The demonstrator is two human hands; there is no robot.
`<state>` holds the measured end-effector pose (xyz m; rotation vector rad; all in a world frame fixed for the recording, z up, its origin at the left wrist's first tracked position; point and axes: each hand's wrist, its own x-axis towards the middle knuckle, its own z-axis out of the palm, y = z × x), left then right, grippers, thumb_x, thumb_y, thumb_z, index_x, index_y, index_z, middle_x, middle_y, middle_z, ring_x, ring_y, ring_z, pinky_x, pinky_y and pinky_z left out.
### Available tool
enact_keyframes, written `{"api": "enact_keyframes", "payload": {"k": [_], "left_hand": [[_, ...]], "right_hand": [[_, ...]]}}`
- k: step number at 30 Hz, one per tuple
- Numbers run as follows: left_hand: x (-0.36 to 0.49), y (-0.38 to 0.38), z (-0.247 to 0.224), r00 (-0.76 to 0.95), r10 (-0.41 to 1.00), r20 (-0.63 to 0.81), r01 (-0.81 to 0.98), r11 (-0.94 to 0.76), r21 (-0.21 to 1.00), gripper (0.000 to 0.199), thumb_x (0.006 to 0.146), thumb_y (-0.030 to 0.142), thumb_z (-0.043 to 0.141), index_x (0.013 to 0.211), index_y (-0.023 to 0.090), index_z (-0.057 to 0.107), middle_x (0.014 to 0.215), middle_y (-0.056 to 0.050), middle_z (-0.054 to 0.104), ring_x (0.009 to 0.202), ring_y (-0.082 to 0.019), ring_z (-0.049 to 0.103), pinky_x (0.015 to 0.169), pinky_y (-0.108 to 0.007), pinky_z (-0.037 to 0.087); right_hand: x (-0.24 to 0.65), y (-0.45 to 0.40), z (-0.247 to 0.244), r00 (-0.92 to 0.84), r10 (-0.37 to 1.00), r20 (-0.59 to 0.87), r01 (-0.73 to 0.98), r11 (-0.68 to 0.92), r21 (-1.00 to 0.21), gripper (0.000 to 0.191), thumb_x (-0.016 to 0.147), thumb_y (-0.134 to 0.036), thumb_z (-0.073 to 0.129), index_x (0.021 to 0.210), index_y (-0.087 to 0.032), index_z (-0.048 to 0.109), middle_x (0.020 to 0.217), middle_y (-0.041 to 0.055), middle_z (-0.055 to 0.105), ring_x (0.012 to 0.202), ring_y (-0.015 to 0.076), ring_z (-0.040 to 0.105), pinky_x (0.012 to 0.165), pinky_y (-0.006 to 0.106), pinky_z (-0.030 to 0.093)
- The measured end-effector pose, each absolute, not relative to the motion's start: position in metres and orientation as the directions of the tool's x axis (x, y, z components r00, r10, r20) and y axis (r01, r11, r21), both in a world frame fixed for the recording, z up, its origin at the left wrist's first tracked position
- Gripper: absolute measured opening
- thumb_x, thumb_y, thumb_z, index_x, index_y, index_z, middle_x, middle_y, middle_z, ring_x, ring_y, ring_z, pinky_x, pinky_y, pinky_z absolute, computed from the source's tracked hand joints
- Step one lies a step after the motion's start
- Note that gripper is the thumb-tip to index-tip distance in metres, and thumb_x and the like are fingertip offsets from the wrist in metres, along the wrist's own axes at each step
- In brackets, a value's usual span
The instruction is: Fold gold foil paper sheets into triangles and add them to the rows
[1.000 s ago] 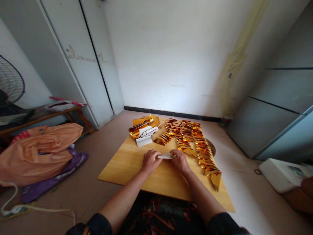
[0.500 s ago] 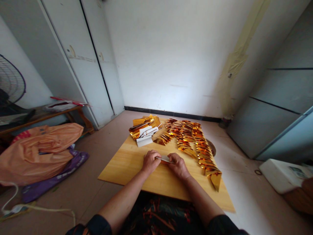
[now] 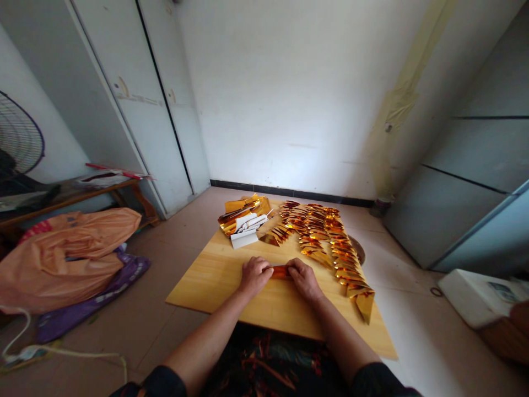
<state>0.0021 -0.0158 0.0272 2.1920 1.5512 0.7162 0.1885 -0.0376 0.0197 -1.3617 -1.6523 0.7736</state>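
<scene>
Between my two hands is a small sheet of gold foil paper (image 3: 280, 272), its shiny orange-gold side showing. My left hand (image 3: 256, 273) pinches its left end, and my right hand (image 3: 303, 278) pinches the right end; the fingers cover both ends. Beyond them, a loose pile of gold and white foil sheets (image 3: 244, 237) lies at the back left of the wooden board (image 3: 206, 281). Several rows of folded gold foil pieces (image 3: 347, 264) overlap one another along the back and right side of the board.
At the left, an orange bag (image 3: 95, 231) lies over a purple bag (image 3: 119, 289) near a low bench (image 3: 138, 193) and a fan (image 3: 19, 135). A pale cabinet (image 3: 124, 110) stands behind. To the right are a grey fridge (image 3: 467, 171) and a white box (image 3: 475, 295).
The paper between my hands has turned from its pale side to its shiny gold side. Both hands stay nearly in place, gripping its ends.
</scene>
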Motion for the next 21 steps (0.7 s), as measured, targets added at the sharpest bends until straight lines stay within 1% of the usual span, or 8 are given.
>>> {"api": "enact_keyframes", "payload": {"k": [2, 4, 7, 9, 12, 14, 17, 21], "left_hand": [[0.002, -0.016, 0.026, 0.269, 0.939, 0.214, 0.767, -0.343, 0.543, 0.019, 0.083, 0.026, 0.053, 0.077, 0.019, 0.069, 0.09, -0.003, 0.069, 0.095, -0.02, 0.058, 0.084, -0.032, 0.038], [0.002, -0.016, 0.024, 0.264, 0.937, 0.23, 0.773, -0.348, 0.53, 0.016, 0.082, 0.024, 0.055, 0.078, 0.019, 0.069, 0.091, -0.003, 0.069, 0.095, -0.02, 0.058, 0.084, -0.032, 0.038], [0.002, -0.016, 0.021, 0.261, 0.935, 0.239, 0.767, -0.351, 0.537, 0.008, 0.075, 0.018, 0.061, 0.075, 0.02, 0.069, 0.089, -0.001, 0.069, 0.094, -0.019, 0.058, 0.083, -0.032, 0.038], [0.0, -0.016, 0.019, 0.269, 0.933, 0.237, 0.755, -0.357, 0.55, 0.008, 0.069, 0.015, 0.065, 0.072, 0.021, 0.07, 0.088, 0.0, 0.069, 0.094, -0.019, 0.058, 0.083, -0.032, 0.038], [-0.004, -0.016, 0.017, 0.299, 0.922, 0.245, 0.737, -0.386, 0.554, 0.012, 0.064, 0.014, 0.07, 0.072, 0.022, 0.071, 0.091, 0.0, 0.068, 0.095, -0.019, 0.058, 0.084, -0.033, 0.039], [-0.008, -0.016, 0.016, 0.326, 0.909, 0.26, 0.725, -0.417, 0.548, 0.012, 0.063, 0.014, 0.072, 0.072, 0.022, 0.072, 0.092, -0.001, 0.068, 0.095, -0.02, 0.058, 0.084, -0.033, 0.039], [-0.013, -0.016, 0.013, 0.359, 0.884, 0.298, 0.704, -0.467, 0.535, 0.013, 0.063, 0.013, 0.073, 0.072, 0.022, 0.073, 0.09, -0.002, 0.068, 0.093, -0.02, 0.058, 0.083, -0.034, 0.041], [-0.017, -0.017, 0.008, 0.395, 0.842, 0.368, 0.678, -0.538, 0.502, 0.022, 0.063, 0.004, 0.066, 0.073, 0.022, 0.073, 0.087, -0.002, 0.068, 0.09, -0.02, 0.057, 0.081, -0.034, 0.041]], "right_hand": [[0.188, -0.036, 0.016, -0.06, 0.972, 0.226, 0.469, 0.227, -0.853, 0.017, 0.069, -0.022, 0.041, 0.076, -0.02, 0.057, 0.071, -0.0004, 0.06, 0.07, 0.0161, 0.056, 0.068, 0.027, 0.044], [0.188, -0.036, 0.014, -0.064, 0.971, 0.23, 0.482, 0.232, -0.845, 0.019, 0.066, -0.018, 0.042, 0.077, -0.02, 0.058, 0.071, -0.0009, 0.06, 0.069, 0.0154, 0.056, 0.068, 0.026, 0.044], [0.189, -0.038, 0.011, -0.087, 0.969, 0.233, 0.501, 0.244, -0.83, 0.021, 0.065, -0.016, 0.049, 0.083, -0.02, 0.06, 0.075, -0.0005, 0.062, 0.07, 0.0148, 0.057, 0.067, 0.026, 0.045], [0.19, -0.039, 0.01, -0.132, 0.959, 0.251, 0.527, 0.282, -0.801, 0.022, 0.065, -0.016, 0.056, 0.086, -0.019, 0.061, 0.08, 0.0007, 0.063, 0.073, 0.0151, 0.057, 0.068, 0.026, 0.046], [0.193, -0.04, 0.007, -0.211, 0.923, 0.323, 0.564, 0.385, -0.731, 0.02, 0.068, -0.017, 0.062, 0.088, -0.018, 0.062, 0.084, 0.0029, 0.063, 0.078, 0.016, 0.058, 0.07, 0.027, 0.047], [0.195, -0.04, 0.005, -0.257, 0.888, 0.383, 0.57, 0.459, -0.682, 0.016, 0.071, -0.016, 0.061, 0.087, -0.018, 0.062, 0.087, 0.0044, 0.063, 0.081, 0.0171, 0.059, 0.074, 0.028, 0.048], [0.199, -0.042, 0.005, -0.327, 0.831, 0.449, 0.583, 0.552, -0.596, 0.015, 0.075, -0.016, 0.061, 0.09, -0.018, 0.064, 0.096, 0.0083, 0.064, 0.09, 0.0195, 0.059, 0.082, 0.032, 0.048], [0.202, -0.045, 0.006, -0.413, 0.789, 0.455, 0.647, 0.606, -0.463, 0.012, 0.078, -0.018, 0.062, 0.09, -0.018, 0.067, 0.099, 0.0097, 0.064, 0.092, 0.0214, 0.058, 0.084, 0.034, 0.046]]}}
